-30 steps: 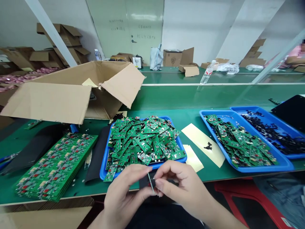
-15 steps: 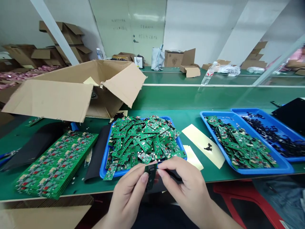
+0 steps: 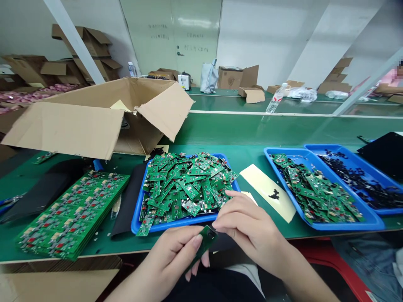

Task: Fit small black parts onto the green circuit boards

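Note:
My left hand [image 3: 170, 256] is closed around one small green circuit board [image 3: 205, 243], thumb on its face and fingers beneath. The board is tilted, its far end sticking out past my thumb. At that far end my right hand [image 3: 253, 228] pinches with thumb and forefinger. Something small and dark shows at these fingertips, but I cannot make out what it is. Just beyond both hands stands a blue tray [image 3: 136, 224] heaped with loose circuit boards [image 3: 189, 188]. My right hand hides its near right corner.
Stacked board panels [image 3: 75, 214] lie at the left, near pliers [image 3: 9, 201] and a big open carton [image 3: 63, 126]. On the right, yellow paper [image 3: 267, 191] bears small black pieces [image 3: 274, 194]. Further right are a second tray [image 3: 346, 225] of boards and a tray [image 3: 390, 209] of black parts.
The board has tilted over and shifted slightly right and down in my left hand. My right hand has turned, its back now upward, still at the board's far end.

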The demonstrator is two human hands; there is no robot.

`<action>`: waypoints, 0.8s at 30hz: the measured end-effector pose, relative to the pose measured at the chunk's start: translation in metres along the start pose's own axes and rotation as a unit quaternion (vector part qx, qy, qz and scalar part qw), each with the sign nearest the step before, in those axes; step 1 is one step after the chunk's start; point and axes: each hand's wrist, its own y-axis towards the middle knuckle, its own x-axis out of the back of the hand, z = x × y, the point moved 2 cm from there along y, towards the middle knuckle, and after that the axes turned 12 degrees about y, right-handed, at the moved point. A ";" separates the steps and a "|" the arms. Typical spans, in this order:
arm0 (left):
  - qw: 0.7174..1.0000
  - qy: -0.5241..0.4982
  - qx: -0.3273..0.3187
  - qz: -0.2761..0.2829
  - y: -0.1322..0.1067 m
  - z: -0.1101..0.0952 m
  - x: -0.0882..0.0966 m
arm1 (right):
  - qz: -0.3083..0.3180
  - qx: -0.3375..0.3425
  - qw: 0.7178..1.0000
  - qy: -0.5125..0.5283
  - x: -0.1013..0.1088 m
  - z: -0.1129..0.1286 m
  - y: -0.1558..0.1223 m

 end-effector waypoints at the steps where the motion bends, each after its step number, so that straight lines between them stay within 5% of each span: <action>1: 0.999 -0.007 0.021 0.034 0.000 -0.001 0.001 | 0.019 0.006 1.000 -0.009 0.001 0.000 0.000; 4: 0.991 -0.007 0.071 0.115 0.000 -0.005 0.002 | 0.058 0.018 0.998 -0.034 0.000 0.000 -0.002; 7: 0.980 0.011 0.065 0.187 0.001 -0.006 -0.005 | 0.016 0.028 0.999 -0.031 0.001 -0.003 -0.004; 9: 0.988 0.052 0.007 0.146 0.003 -0.006 -0.007 | -0.032 0.029 0.999 -0.006 0.005 -0.005 -0.007; 12: 0.983 0.162 -0.084 0.007 0.005 -0.002 -0.003 | -0.170 -0.008 0.983 0.071 0.018 -0.011 -0.012; 15: 0.964 0.232 -0.119 -0.056 0.004 0.008 0.001 | -0.340 -0.024 0.923 0.179 0.035 -0.020 -0.018; 18: 0.938 0.282 -0.162 -0.117 0.003 0.016 0.001 | -0.400 -0.046 0.877 0.262 0.046 -0.028 -0.019; 21: 0.883 0.358 -0.240 -0.185 0.003 0.018 -0.001 | -0.341 -0.105 0.900 0.250 0.045 -0.023 -0.015; 24: 0.830 0.419 -0.288 -0.231 0.003 0.017 0.000 | -0.117 -0.218 0.946 0.212 0.027 -0.010 -0.008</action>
